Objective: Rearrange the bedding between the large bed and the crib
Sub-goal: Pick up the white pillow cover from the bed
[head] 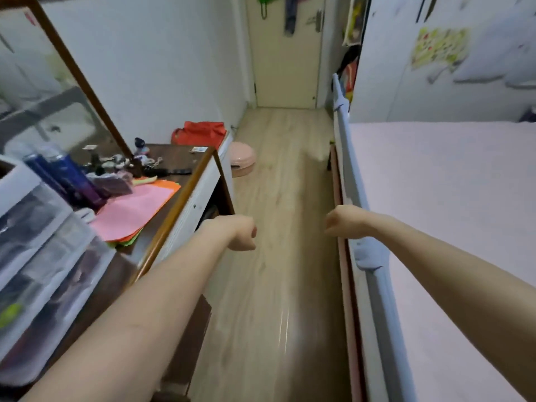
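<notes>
A person stands in the aisle beside the large bed [452,198], both arms stretched forward over the floor [278,198]; the left hand [243,233] and right hand [339,224] are each clenched, grasping nothing; the bed runs lengthwise just right of the right hand, the nearer one; its guard rail [365,274] sits between; the cluttered surface [174,161] lies left; no crib shows.
</notes>
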